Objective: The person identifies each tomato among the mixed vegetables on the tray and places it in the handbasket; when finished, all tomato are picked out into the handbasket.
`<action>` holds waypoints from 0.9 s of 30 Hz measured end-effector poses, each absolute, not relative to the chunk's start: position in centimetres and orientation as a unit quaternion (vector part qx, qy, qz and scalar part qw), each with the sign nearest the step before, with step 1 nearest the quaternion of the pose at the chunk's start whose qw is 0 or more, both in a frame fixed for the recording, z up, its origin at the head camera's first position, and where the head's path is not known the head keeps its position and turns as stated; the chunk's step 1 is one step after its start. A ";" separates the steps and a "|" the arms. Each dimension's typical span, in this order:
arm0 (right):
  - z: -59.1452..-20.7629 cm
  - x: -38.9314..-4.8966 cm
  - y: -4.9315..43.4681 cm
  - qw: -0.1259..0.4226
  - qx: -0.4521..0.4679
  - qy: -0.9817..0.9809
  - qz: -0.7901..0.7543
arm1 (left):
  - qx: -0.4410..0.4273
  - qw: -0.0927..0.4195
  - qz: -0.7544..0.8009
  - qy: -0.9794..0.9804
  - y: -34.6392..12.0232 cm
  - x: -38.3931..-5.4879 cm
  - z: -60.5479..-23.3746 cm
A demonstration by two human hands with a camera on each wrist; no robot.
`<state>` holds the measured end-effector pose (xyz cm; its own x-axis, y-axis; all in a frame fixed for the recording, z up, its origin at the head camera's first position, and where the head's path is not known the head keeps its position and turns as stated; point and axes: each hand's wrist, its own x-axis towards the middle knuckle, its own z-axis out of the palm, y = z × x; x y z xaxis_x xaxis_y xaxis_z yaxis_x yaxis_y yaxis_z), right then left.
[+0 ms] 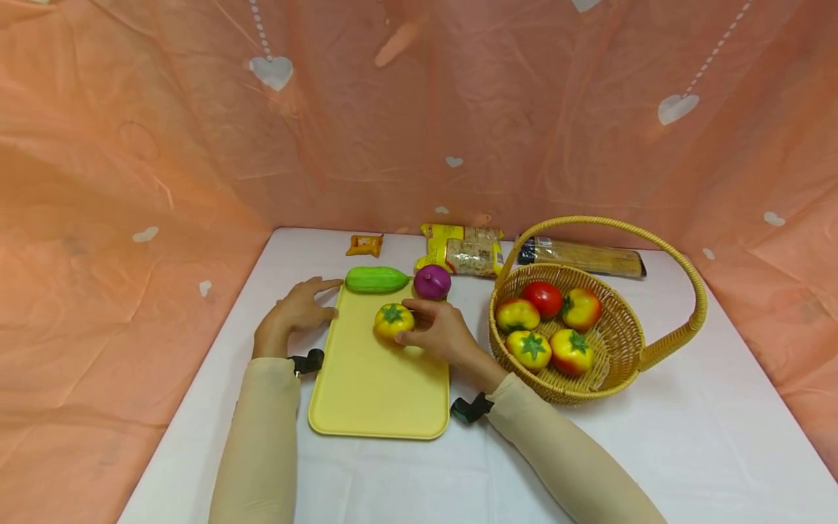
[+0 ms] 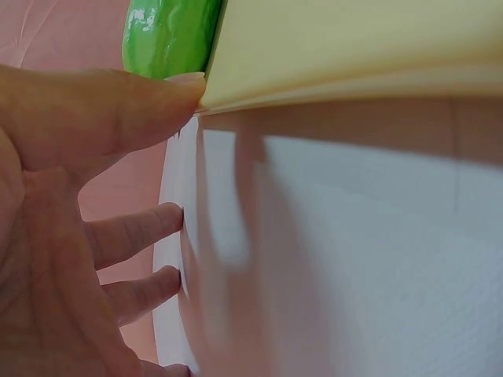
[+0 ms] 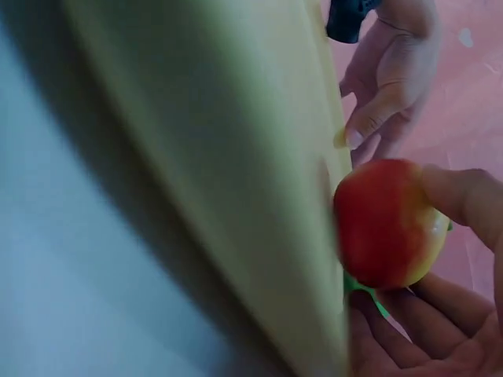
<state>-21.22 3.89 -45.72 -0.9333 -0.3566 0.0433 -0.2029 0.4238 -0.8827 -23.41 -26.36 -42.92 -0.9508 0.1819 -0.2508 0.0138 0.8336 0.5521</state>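
My right hand pinches a yellow-and-red tomato with a green star-shaped top, between thumb and fingers, over the yellow tray. Its red side faces the right wrist camera, close to the tray's surface. At the tray's far left, my left hand spreads its fingers, and in the left wrist view its thumb touches the rim. A green cucumber lies across the tray's far end. Beside it sits a purple onion at the far right corner.
A wicker basket with a tall handle stands on the right, holding several red and yellow tomatoes. Behind are an orange snack packet, yellow-and-clear food bags and a pack of dry noodles. Pink curtains hang around the white table.
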 end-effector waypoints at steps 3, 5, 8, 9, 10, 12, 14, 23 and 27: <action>-45.8 -21.1 3.9 0.087 -0.176 0.839 -0.507 | 0.051 0.148 0.285 0.946 -26.4 -23.4 -43.0; -45.7 -21.0 3.9 0.087 -0.182 0.840 -0.504 | 0.051 0.148 0.287 0.945 -26.4 -23.5 -43.0; -45.7 -20.8 3.9 0.084 -0.188 0.841 -0.501 | 0.050 0.149 0.289 0.944 -26.4 -23.5 -43.0; -45.7 -20.8 3.9 0.083 -0.189 0.839 -0.503 | 0.049 0.149 0.289 0.944 -26.4 -23.5 -42.9; -45.7 -20.8 3.9 0.084 -0.190 0.837 -0.507 | 0.049 0.149 0.288 0.945 -26.4 -23.6 -42.9; -45.7 -20.7 3.9 0.088 -0.188 0.831 -0.516 | 0.050 0.149 0.287 0.945 -26.5 -23.6 -42.9; -45.8 -20.7 3.8 0.093 -0.187 0.828 -0.520 | 0.051 0.148 0.286 0.945 -26.5 -23.6 -43.0; -45.8 -20.3 3.9 0.087 -0.193 0.847 -0.488 | 0.052 0.147 0.290 0.944 -26.4 -23.6 -43.1; -45.2 -19.4 4.8 0.084 -0.223 0.839 -0.489 | 0.053 0.148 0.290 0.944 -26.4 -23.6 -43.1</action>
